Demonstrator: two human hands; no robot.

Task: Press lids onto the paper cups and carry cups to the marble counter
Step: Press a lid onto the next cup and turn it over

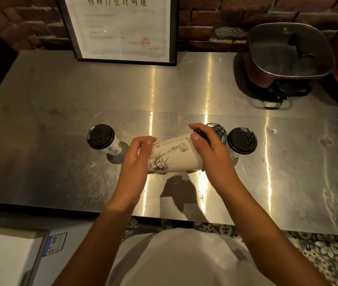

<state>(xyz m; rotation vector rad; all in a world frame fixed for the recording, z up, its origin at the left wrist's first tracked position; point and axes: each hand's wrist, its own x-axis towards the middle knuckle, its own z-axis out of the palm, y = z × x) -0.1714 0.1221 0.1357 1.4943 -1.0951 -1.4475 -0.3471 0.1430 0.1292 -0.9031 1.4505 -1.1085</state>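
Both hands held one paper cup (172,153) on its side above the steel table (60,112). The left hand (137,162) curled round the narrow bottom end of the cup. The right hand (209,149) gripped the wide end, its fingers over the black lid (202,134) there; whether the lid sat fully on the rim I could not tell.

A second cup with lid (102,138) stood upright to the left, apart from the hands. Two more lidded cups (242,140) stood just beside the right hand, one partly hidden behind its fingers.

The near edge of the table ran below the forearms. A wide bare part lay on the left side. At the back a framed paper (120,27) leaned on the brick wall, and a square pot (287,52) stood at the far right corner.
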